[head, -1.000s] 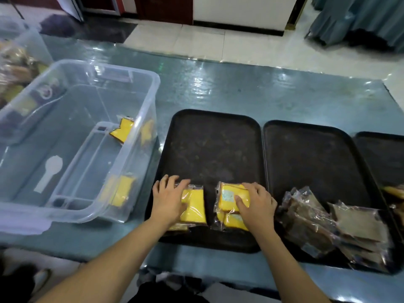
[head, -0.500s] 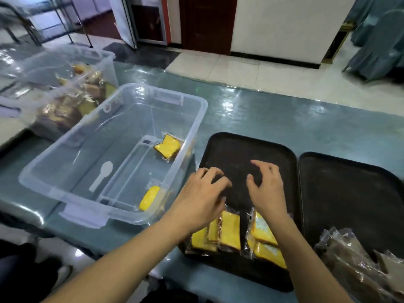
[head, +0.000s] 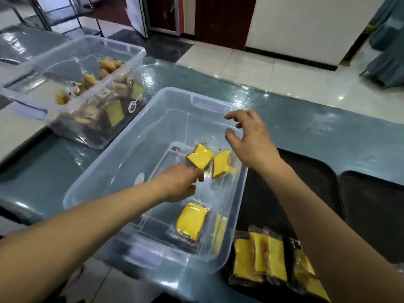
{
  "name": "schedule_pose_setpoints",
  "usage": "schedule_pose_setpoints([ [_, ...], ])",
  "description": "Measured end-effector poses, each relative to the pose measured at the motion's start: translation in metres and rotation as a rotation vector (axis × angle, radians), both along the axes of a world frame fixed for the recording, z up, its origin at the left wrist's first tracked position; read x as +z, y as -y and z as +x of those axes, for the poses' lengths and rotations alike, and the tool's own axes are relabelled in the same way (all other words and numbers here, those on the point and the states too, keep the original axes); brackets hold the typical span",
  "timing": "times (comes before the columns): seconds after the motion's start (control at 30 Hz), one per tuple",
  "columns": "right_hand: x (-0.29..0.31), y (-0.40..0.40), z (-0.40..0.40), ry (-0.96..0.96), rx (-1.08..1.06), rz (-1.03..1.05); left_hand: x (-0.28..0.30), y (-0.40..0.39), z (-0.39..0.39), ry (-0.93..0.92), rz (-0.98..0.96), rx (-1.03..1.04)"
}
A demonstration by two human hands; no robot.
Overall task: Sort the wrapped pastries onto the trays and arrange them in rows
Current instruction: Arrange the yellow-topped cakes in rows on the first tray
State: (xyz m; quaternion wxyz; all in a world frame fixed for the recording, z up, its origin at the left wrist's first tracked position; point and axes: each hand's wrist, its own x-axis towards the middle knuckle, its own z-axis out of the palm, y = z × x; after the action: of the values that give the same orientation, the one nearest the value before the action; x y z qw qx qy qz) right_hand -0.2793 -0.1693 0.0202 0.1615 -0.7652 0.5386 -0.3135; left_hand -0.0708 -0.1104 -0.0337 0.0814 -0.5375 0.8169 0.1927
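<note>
2 yellow wrapped pastries (head: 200, 159) are lying side by side at the far end of the clear bin (head: 153, 136), another yellow pastry (head: 191, 221) sitting at its near end. Left hand (head: 178, 184) is reaching into the bin, fingertips just at the nearer of the 2, fingers loosely curled, gripping nothing. Right hand (head: 249, 138) is hovering over the bin's right rim, fingers spread wide, empty. Row of yellow pastries (head: 260, 261) is lying on the dark tray (head: 310, 189) beside the bin. Second bin (head: 72, 84) is sitting far left, full of mixed packs.
</note>
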Motion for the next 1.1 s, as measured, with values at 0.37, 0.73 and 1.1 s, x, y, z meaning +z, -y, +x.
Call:
schedule_pose_setpoints([
  [0.37, -0.095, 0.087, 0.116, -0.788, 0.024, 0.524, -0.100, 0.025, -0.003, 0.437, 0.207, -0.501],
  [0.73, -0.168, 0.102, 0.132, -0.771, -0.261, 0.678, -0.133, 0.029, 0.003, 0.323, 0.236, -0.494],
  [1.1, -0.123, 0.114, 0.101, -1.051, -0.335, 0.653, -0.130, 0.058, 0.031, 0.260, 0.334, -0.296],
])
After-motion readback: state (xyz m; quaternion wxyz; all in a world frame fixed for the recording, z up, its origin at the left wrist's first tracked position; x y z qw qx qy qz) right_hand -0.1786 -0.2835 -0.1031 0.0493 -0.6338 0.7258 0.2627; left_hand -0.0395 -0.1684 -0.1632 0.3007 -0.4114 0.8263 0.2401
